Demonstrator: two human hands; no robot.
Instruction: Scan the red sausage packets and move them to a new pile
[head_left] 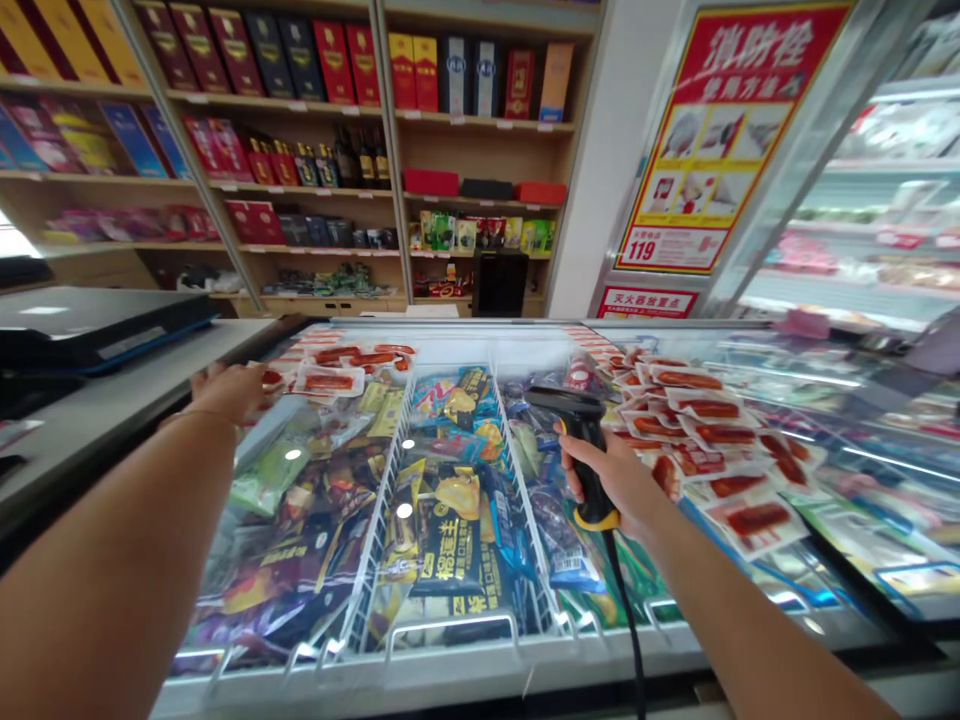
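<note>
My right hand [619, 470] is wrapped round the grip of a black and yellow barcode scanner [589, 455], its cord hanging down in front of the freezer. To its right, many vacuum-packed sausages [716, 435] lie in a pile on the glass. On the far left, my left hand [229, 390] reaches to the edge of a smaller group of sausage packs [330, 380]. Its fingers are blurred and partly hidden, so whether it grips the nearest pack is unclear. Below the glass, a chest freezer [544, 690] holds bagged ice creams [450, 540] in white wire baskets.
At left stands a counter with a flat black device [97, 325]. Shelves [480, 125] of boxes and bottles line the back wall. A red and yellow poster [712, 140] hangs at the upper right, beside a lit refrigerated display [885, 220].
</note>
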